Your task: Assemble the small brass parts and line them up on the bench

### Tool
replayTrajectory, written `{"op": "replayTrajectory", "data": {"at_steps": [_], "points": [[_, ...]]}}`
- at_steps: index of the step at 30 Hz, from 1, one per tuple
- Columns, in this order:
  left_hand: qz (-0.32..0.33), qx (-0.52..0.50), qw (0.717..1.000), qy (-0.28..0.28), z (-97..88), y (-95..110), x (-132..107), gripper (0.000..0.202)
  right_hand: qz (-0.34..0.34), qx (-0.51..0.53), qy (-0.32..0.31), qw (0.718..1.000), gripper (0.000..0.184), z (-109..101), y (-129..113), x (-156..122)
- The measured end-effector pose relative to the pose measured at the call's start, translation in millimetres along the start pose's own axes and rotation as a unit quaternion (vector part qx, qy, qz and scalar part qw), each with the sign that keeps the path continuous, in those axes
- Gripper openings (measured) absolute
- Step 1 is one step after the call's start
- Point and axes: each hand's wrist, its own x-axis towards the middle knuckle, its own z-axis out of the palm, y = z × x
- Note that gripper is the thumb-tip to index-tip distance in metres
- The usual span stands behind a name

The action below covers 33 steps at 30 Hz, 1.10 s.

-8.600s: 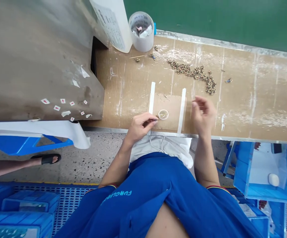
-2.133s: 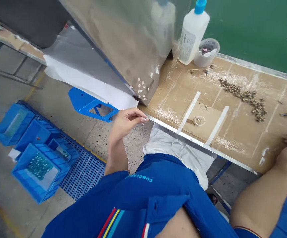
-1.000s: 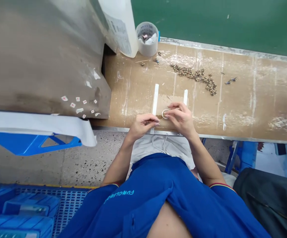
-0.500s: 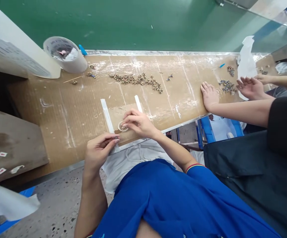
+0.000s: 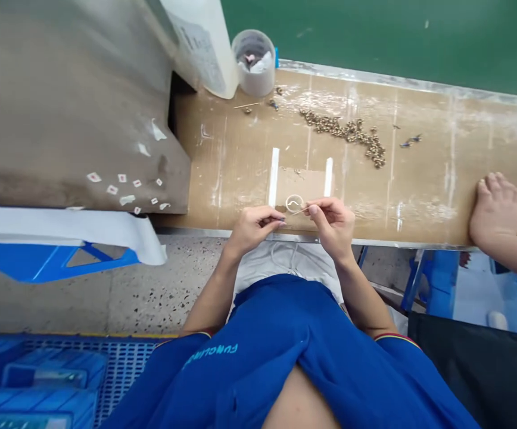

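Note:
My left hand [image 5: 249,231] is at the table's near edge, thumb and fingertips closed on a small dark part [image 5: 282,219] too tiny to make out. A thin stick [image 5: 298,211] is pinched in my right hand [image 5: 336,229]. It slants toward my left fingertips; whether its tip touches the part I cannot tell. Just beyond my fingers, a small round dish [image 5: 287,202] with something whitish in it sits on a brown sheet [image 5: 310,182], between two white strips. Farther back lies a long pile of small brass-coloured parts [image 5: 352,130].
Back left stand a tub [image 5: 258,83] with scraps and a white jug [image 5: 211,59]. A loose stick [image 5: 246,105] lies near them. A grey metal housing [image 5: 106,119] borders the left side. Another person's hand [image 5: 500,208] rests flat on the table at right. Blue crates [image 5: 48,375] stand lower left.
The view has swung left. My right hand has moved from over the dish to its near right side, and the stick now shows in its fingers, pointing to my left hand.

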Motion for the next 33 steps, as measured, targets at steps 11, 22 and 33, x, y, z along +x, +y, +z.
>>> {"op": "replayTrajectory", "data": {"at_steps": [11, 22, 33], "points": [[0.003, 0.003, 1.000, -0.010, 0.7, -1.4, -2.7, 0.011, -0.071, -0.126, -0.027, 0.989, 0.022, 6.2, 1.9, -8.0], [0.021, 0.013, 1.000, -0.019, -0.4, -0.8, -2.8, 0.010, -0.104, -0.130, -0.055, 0.985, 0.014, 8.1, -2.9, -7.9], [0.015, 0.005, 1.000, -0.020, -1.0, -1.6, -3.2, 0.009, -0.128, -0.139, -0.069, 0.979, 0.016, 9.3, -4.1, -8.1]]}}
